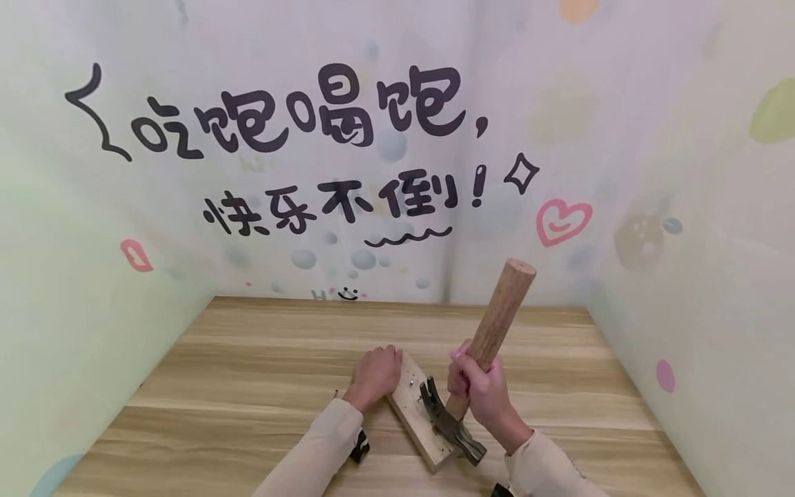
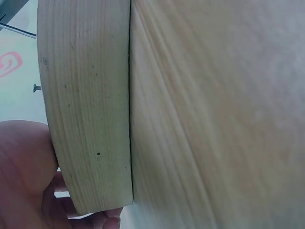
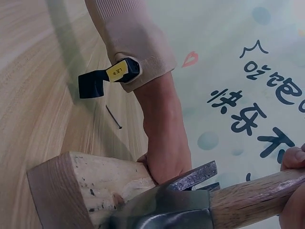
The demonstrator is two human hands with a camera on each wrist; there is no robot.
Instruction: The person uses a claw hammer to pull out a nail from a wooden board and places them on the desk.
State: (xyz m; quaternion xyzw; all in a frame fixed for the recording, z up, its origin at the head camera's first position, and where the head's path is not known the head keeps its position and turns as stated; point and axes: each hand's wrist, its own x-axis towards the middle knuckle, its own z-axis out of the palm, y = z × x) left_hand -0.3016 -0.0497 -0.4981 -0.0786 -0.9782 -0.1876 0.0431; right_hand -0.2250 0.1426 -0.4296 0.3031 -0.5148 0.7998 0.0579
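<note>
A loose nail (image 3: 113,117) is on the table (image 1: 279,345) beside the left sleeve (image 1: 313,445), and a second nail (image 2: 37,88) projects from the upper face of the wood block (image 1: 410,406), near the left hand (image 1: 376,376), which is curled around the block's far end. The right hand (image 1: 481,383) grips the hammer (image 1: 494,335) by its handle, the head over the block's near end; contact there cannot be confirmed. The table extends left, right and beyond the block, bounded by the back wall (image 1: 397,276) and side walls (image 1: 714,290).
</note>
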